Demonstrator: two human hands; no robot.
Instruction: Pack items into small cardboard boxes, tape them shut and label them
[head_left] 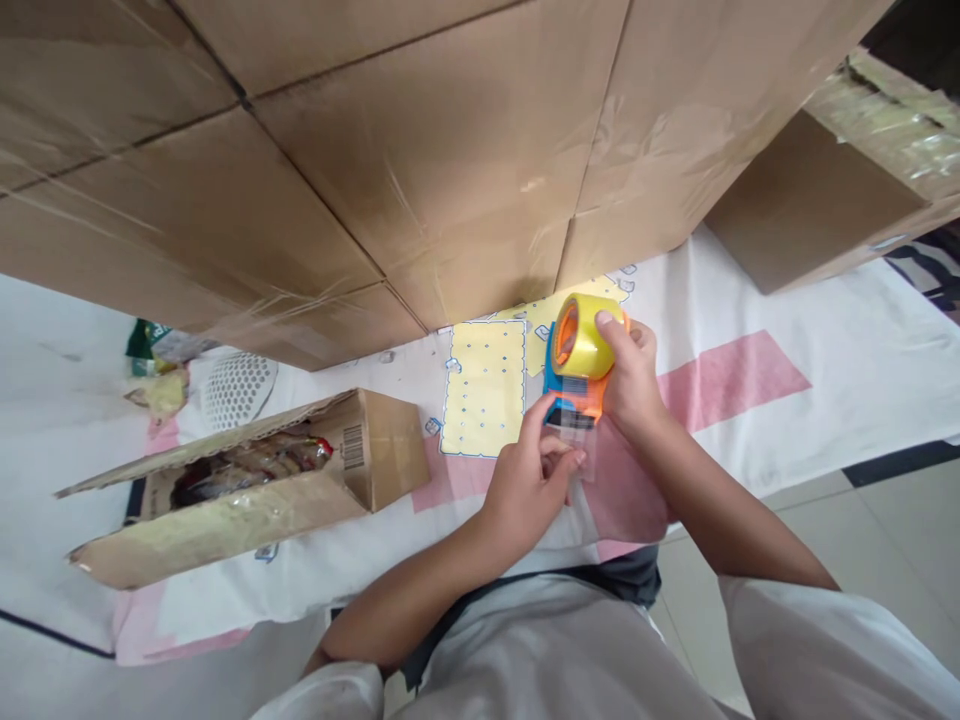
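Note:
My right hand [630, 370] grips a tape dispenser [592, 392] in blue and orange, its thumb pressed on the yellow roll of tape [598, 340]. A short clear strip of tape [583, 455] hangs from the dispenser's front end, below its dark edge. My left hand [534, 478] is at that strip, thumb and fingers closed together on the tape's loose end. The index finger reaches up beside the dispenser. Both hands are above the pink and white cloth, close to my body.
Large taped cardboard boxes [435, 160] form a wall along the back. An opened long carton [390, 450] with wrapped items lies at left, near a white perforated object [238, 390]. Another cardboard box [817, 200] stands at right. A patterned cloth [735, 440] covers the table.

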